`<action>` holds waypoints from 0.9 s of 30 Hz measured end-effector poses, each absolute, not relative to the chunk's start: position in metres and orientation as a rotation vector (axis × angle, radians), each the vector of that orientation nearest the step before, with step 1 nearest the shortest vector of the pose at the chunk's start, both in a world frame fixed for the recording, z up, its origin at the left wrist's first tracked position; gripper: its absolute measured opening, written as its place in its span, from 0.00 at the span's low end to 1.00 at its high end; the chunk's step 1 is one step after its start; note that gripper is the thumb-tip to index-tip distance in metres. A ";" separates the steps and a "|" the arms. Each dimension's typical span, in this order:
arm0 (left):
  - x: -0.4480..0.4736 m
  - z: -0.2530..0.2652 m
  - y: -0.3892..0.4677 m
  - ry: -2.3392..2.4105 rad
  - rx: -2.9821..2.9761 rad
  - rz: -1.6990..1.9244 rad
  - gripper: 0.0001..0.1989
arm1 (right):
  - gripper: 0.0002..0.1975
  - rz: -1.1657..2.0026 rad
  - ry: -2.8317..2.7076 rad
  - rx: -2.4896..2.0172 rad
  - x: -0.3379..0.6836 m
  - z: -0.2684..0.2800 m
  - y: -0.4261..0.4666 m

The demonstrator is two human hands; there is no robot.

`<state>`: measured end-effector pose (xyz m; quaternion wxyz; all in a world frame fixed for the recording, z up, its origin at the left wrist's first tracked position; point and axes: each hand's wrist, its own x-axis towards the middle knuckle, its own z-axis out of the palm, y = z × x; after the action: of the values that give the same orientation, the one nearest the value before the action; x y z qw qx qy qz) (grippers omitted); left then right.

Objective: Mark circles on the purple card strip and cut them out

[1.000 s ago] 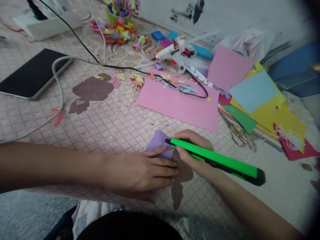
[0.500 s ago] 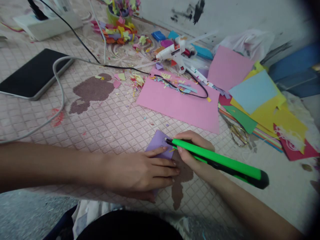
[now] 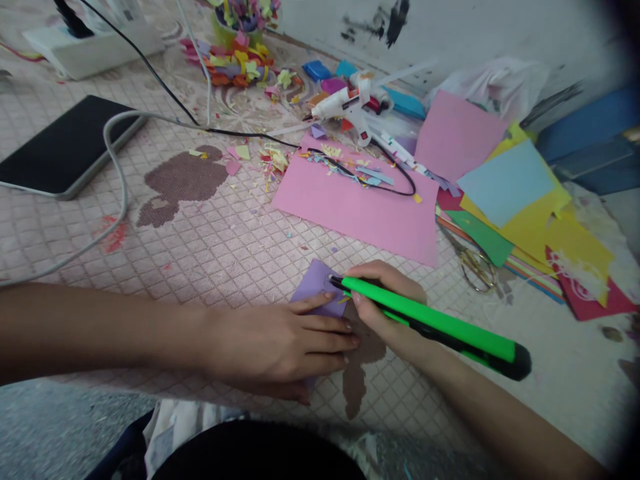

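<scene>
A piece of purple paper (image 3: 311, 283) lies on the patterned tablecloth near the table's front edge. My left hand (image 3: 280, 343) rests flat across it with fingers stretched out, covering much of the sheet. In my right hand (image 3: 387, 293) is a green and black utility knife (image 3: 440, 319), gripped close to its front end. The knife's tip touches or nearly touches the paper's upper right part, where faint drawn lines show. A small yellow scrap (image 3: 343, 300) sits at the paper's right edge.
Beyond the hands lies a pink sheet (image 3: 345, 217) with paper scraps and a white glue gun (image 3: 350, 110). Scissors (image 3: 475, 267) and coloured papers (image 3: 507, 183) are to the right. A black tablet (image 3: 65, 147), cables and a power strip (image 3: 95, 50) stand left.
The knife's rear end has swung slightly left and down, with my right hand shifting a little left. My left hand and the purple paper stay in place.
</scene>
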<state>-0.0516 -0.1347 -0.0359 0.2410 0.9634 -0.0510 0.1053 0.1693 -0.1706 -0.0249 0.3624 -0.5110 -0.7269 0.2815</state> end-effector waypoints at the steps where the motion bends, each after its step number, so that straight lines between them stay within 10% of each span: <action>1: -0.052 -0.036 -0.135 -0.141 2.635 0.289 0.23 | 0.10 0.717 -1.879 -1.315 0.169 -0.024 -0.171; 27: -0.051 -0.034 -0.134 -0.151 2.600 0.335 0.24 | 0.08 0.676 -1.856 -1.314 0.165 -0.022 -0.171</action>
<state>-0.0513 -0.1343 -0.0339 0.2550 0.9574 -0.0555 0.1233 0.1649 -0.1714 -0.0221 0.3752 -0.5133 -0.7253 0.2640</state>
